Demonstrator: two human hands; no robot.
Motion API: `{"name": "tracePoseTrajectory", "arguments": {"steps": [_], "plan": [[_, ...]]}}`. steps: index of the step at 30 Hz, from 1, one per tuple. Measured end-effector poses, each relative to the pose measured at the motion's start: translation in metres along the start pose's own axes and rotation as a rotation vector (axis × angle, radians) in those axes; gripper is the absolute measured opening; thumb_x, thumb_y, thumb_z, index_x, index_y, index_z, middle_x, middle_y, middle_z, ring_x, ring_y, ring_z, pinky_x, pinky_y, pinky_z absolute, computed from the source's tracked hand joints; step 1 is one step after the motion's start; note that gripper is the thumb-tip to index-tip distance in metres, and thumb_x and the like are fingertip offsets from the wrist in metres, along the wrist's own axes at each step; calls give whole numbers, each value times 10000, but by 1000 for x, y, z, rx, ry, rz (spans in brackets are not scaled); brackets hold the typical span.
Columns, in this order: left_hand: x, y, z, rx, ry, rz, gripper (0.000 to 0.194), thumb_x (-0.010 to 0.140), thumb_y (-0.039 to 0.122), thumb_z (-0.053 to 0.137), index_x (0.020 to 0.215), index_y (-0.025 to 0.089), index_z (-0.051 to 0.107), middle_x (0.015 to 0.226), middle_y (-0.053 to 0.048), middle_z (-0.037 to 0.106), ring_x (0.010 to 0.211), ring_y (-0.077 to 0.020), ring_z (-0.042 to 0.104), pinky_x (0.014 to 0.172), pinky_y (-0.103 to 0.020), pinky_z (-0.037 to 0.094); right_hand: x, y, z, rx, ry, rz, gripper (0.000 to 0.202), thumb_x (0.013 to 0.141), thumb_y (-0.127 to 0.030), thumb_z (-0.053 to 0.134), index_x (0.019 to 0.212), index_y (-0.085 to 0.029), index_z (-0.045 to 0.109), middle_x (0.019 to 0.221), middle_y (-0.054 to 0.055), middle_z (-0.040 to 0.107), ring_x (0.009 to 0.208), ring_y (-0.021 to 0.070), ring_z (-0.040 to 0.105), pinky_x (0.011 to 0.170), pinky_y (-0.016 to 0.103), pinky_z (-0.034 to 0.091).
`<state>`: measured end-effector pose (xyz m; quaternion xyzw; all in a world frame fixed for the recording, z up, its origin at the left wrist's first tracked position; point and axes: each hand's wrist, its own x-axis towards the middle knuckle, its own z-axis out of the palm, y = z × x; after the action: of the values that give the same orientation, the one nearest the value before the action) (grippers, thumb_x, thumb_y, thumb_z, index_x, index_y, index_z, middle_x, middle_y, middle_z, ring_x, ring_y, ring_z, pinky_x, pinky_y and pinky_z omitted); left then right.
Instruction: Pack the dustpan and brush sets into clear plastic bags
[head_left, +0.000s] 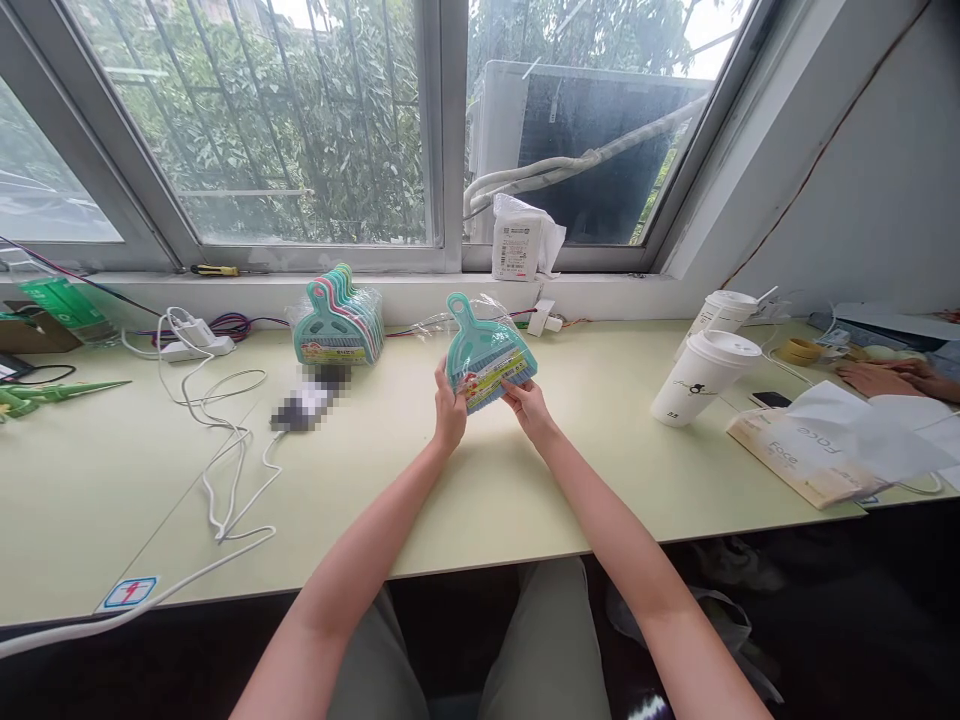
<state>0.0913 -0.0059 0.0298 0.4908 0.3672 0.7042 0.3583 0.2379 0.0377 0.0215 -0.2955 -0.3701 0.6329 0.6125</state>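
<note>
Over the tabletop [495,510], between its near and far edges, my left hand [450,412] grips the wrapped dustpan set [487,345] by its side, right hand [529,406] pinching its lower edge: a holding step, I'd judge, calling for even pressure next.

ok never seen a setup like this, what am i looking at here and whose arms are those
There's no robot: this single picture comes from a camera worn on a person's head, looking forward and down, so the arms are the wearer's own. Their bare left hand and right hand hold a plastic-wrapped dustpan and brush set by its two sides. On the pale table, a stack of similar sets stands to the left near the window. To the right are white lidded cups and a tissue pack. Another person's hands show at the far right.
</note>
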Motion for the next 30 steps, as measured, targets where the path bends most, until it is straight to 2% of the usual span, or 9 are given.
{"name": "tracePoseTrajectory", "arguments": {"steps": [5,13,17,19,23,25,27,30], "plan": [[-1,0,4,3,-33,-19,642,819,318,608,1391,268,319,1296,-88,564,1195,-243,528,1012,-388,403,2,0,-5,24,62,-73,388,574,-189,816,925,-178,651,987,26,711,972,201,660,910,370,544],[2,-1,1,3,-24,-20,648,816,229,587,1397,296,309,1311,-69,551,1210,-228,515,1026,-384,391,2,-1,-2,21,-4,-31,382,580,-149,791,927,-194,638,987,10,706,980,186,660,913,338,544],[2,-2,0,27,-10,-3,651,824,293,609,1402,287,308,1324,-78,542,1213,-235,517,1042,-382,381,2,1,-2,5,16,-46,398,577,-180,808,935,-189,635,998,18,702,990,194,656,898,347,555],[1,-1,1,16,-24,-23,726,792,338,664,1414,279,295,1334,-85,534,1219,-242,516,1051,-379,373,2,1,-2,-2,47,-60,401,569,-179,816,927,-185,636,987,19,701,993,196,655,900,348,556],[1,-1,6,-114,-98,-164,959,729,414,735,1470,299,138,1402,-94,471,1252,-250,493,1051,-395,385,2,-1,-2,13,115,-109,418,567,-180,817,944,-191,638,1014,21,693,1022,201,647,916,347,555],[1,-2,9,-208,-156,-267,897,763,490,680,1463,307,150,1431,-103,440,1235,-264,512,1010,-423,431,1,-3,-3,21,141,-132,424,565,-183,817,950,-190,639,1026,23,692,1037,204,642,929,349,551],[0,-4,9,-248,-243,-368,789,789,546,621,1431,294,238,1424,-120,448,1159,-279,576,957,-457,468,1,-5,-4,23,157,-149,420,563,-185,816,945,-189,640,1028,26,695,1050,208,637,946,352,545],[1,-5,6,-193,-455,-496,699,787,545,623,1373,267,362,1392,-147,489,1100,-304,613,926,-502,469,1,-8,-7,23,179,-178,387,574,-199,807,925,-194,644,1015,26,705,1064,216,634,968,357,536]]}}
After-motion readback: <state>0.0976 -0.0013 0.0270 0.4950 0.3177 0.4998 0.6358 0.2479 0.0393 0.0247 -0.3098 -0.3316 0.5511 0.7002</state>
